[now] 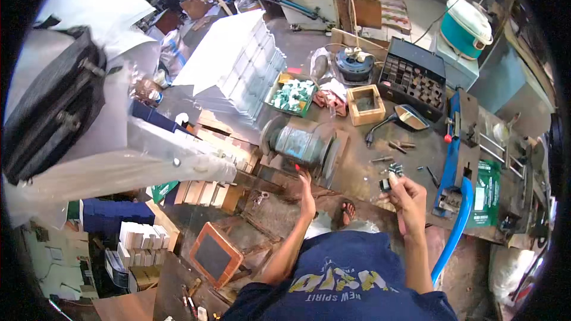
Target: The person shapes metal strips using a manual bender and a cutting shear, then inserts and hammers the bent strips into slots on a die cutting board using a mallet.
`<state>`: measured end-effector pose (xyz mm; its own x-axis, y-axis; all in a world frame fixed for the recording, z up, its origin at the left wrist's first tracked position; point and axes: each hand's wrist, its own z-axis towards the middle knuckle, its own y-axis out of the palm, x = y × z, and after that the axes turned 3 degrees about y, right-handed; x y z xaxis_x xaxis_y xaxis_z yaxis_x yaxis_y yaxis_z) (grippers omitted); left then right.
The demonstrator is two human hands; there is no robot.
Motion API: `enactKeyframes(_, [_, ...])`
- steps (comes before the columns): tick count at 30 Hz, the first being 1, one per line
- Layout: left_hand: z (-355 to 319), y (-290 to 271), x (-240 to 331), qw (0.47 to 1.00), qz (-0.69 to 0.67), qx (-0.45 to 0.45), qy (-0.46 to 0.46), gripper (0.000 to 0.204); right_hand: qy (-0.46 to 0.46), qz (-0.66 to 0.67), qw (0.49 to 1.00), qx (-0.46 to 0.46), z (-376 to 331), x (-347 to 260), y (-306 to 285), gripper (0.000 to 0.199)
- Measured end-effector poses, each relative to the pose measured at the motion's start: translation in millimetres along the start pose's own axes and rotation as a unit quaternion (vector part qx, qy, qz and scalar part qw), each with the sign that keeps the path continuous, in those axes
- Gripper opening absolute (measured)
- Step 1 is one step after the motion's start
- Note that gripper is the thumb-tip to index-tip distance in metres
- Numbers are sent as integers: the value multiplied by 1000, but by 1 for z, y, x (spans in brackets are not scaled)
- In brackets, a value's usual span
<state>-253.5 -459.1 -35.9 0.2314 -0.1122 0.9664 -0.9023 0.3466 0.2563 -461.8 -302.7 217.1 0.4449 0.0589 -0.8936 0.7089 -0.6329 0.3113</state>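
My left hand point(306, 193) reaches forward, its fingertips at the red switch on the base of a grey-blue bench grinder point(300, 142) that sits on the workbench point(357, 169). My right hand point(407, 193) is raised over the bench's front edge and pinches a small dark metal part point(386, 184) between thumb and fingers. Several loose small metal pieces point(394, 168) lie on the bench just beyond that hand.
A small wooden box point(365, 104), a motorbike mirror point(404, 117), a black compartment tray point(414, 77), a tray of green pieces point(291, 95) and a teal cooker point(466, 27) stand farther back. A blue machine point(458, 154) is at right. A person in white stands left.
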Motion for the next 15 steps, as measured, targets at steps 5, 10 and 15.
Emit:
enactKeyframes(5, [-2, -6, 1, 995, 54, -55, -68, 67, 5, 44, 998, 55, 27, 17, 4, 21])
enactKeyframes(10, [25, -26, 114, 976, 214, -27, 10, 56, 13, 111, 993, -30, 36, -3, 27, 30])
enactKeyframes(15, [59, 17, 214, 967, 219, -77, 103, 24, -10, 303, 944, -130, 34, -2, 49, 27])
